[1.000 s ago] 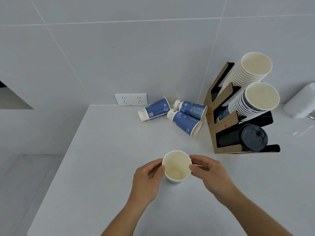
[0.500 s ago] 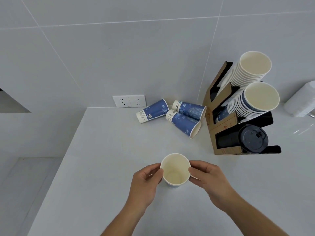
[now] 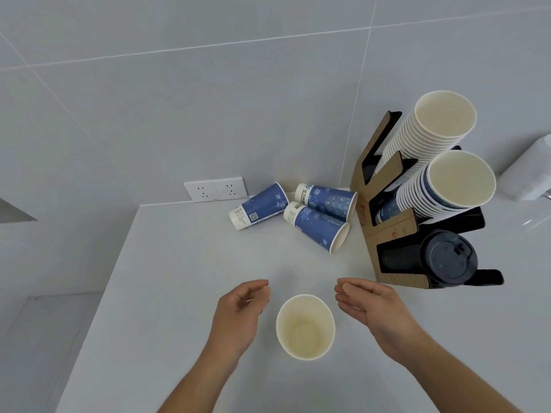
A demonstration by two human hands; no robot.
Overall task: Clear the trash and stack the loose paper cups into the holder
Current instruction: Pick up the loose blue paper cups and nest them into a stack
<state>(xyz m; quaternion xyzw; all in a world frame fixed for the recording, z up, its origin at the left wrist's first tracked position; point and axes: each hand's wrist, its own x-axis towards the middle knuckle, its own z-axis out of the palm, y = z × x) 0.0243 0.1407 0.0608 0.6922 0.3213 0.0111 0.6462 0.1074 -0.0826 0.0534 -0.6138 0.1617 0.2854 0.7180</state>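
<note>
Both hands have let go of the paper cup (image 3: 305, 327), which now stands upright on the counter (image 3: 167, 263) between them. The left hand (image 3: 238, 314) and right hand (image 3: 374, 308) hover beside it, loosely curled and empty. The three fallen cups (image 3: 293, 214) near the holder (image 3: 387, 234) likely come next.

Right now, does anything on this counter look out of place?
Yes. Three blue paper cups lie tipped on their sides near the wall outlets, left of the cup holder. One cup stands upright, loose.

Left hand (image 3: 238, 311) and right hand (image 3: 375, 308) hover apart, fingers relaxed.
</note>
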